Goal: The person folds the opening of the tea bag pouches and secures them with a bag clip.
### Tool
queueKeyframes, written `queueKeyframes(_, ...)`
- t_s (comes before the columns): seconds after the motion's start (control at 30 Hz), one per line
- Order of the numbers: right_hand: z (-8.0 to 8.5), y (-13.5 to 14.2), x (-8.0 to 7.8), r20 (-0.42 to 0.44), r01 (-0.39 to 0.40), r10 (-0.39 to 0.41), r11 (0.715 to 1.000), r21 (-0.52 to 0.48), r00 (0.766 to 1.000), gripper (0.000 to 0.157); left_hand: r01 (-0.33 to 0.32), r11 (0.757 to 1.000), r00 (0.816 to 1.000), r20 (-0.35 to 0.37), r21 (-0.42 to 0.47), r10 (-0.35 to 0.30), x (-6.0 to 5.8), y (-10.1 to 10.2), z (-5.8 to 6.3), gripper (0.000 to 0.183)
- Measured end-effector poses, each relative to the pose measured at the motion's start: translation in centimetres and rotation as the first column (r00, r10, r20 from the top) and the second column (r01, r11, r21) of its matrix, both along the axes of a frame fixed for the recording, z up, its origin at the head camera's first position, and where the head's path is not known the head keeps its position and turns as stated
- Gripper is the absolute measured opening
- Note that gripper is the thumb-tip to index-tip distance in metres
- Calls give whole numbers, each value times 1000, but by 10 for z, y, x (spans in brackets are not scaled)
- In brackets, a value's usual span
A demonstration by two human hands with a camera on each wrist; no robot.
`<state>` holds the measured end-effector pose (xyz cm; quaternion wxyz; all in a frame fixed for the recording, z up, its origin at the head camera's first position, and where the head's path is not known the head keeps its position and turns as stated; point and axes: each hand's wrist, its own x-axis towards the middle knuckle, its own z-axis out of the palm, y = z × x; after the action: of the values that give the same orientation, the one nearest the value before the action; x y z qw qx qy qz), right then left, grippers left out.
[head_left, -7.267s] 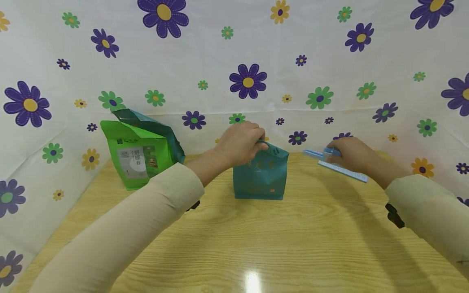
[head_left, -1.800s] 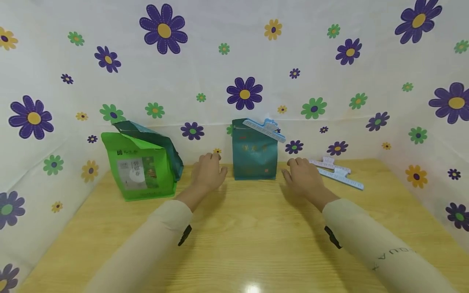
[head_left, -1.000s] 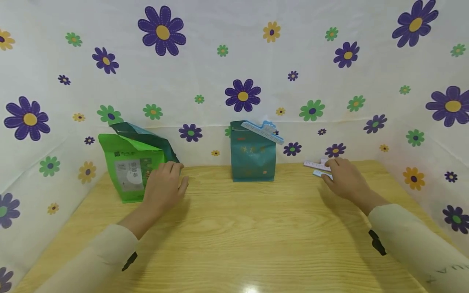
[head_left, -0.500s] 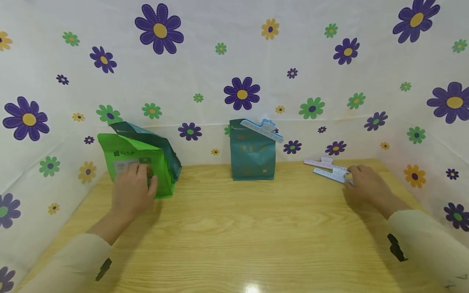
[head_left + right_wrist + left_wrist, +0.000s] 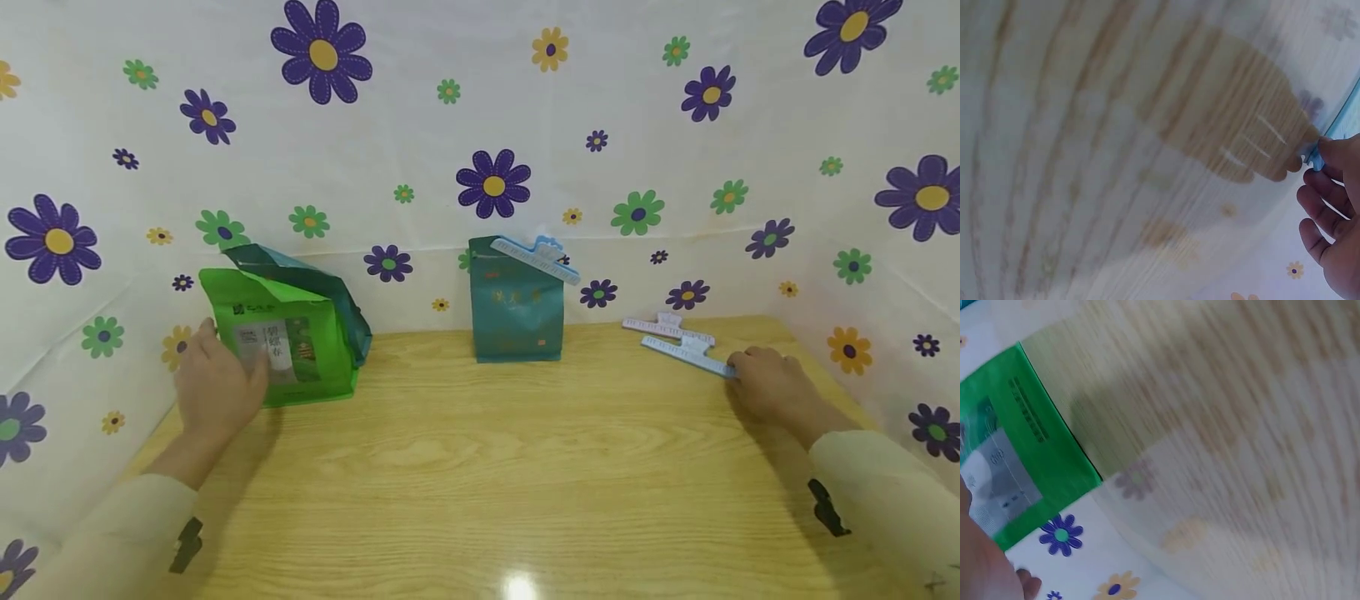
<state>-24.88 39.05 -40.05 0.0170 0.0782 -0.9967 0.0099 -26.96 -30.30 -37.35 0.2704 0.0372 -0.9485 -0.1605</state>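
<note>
My left hand (image 5: 217,383) is at the left edge of an upright bright green tea bag (image 5: 330,358), thumb in front and fingers spread along its side. The bag's lower front, with a grey label, shows in the left wrist view, where part of the hand (image 5: 988,565) enters at lower left. At the right, my right hand (image 5: 772,383) pinches the near end of a light blue ruler clip (image 5: 686,353) between thumb and index finger. The right wrist view shows that hand (image 5: 1341,212) on the clip's blue tip (image 5: 1316,156), other fingers loosely bent.
A dark teal bag (image 5: 352,308) leans behind the green one. Mid-table stands a teal bag (image 5: 517,312) with a blue clip (image 5: 536,258) slanting across its top corner. Behind the pinched clip lies a pale pink clip (image 5: 671,328). Flowered cloth (image 5: 420,125) walls the wooden table (image 5: 480,467).
The middle bag now carries a blue clip. My hands have since moved apart, the left to the green bag's left side, the right to the near end of the blue clip on the table.
</note>
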Motion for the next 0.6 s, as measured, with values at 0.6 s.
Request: queueKeyframes(0.6,19,-5,-4,194,-185,201,978,-100,960,29,35,940,994,83,341,-67,-8,-20,-5,53)
